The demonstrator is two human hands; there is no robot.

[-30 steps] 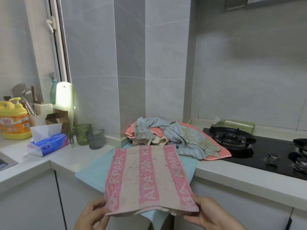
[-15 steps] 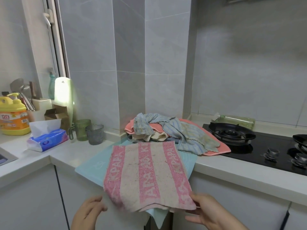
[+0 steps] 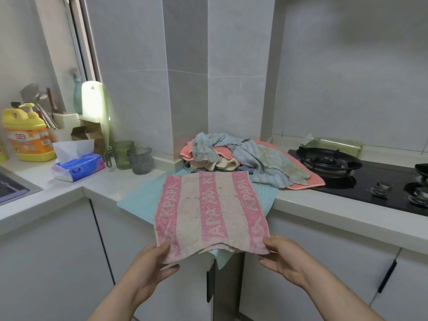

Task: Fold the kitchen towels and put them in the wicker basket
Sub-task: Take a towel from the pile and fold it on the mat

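A kitchen corner seen from above, looking down at a person's two bare hands. A pink-and-beige striped towel lies doubled over on a pale teal mat, which covers the corner of a white countertop. The towel's near edge reaches past the counter's edge and is held up in the air. The left hand pinches the near left corner, with its fingers curled under the cloth. The right hand grips the near right corner, thumb on top and fingers below.

Just behind the towel sits a loose heap of unfolded towels – blue striped, cream and coral – against the tiled wall. To the right is a black gas stove. To the left stand two glass cups, a pack of tissues and a yellow detergent bottle.
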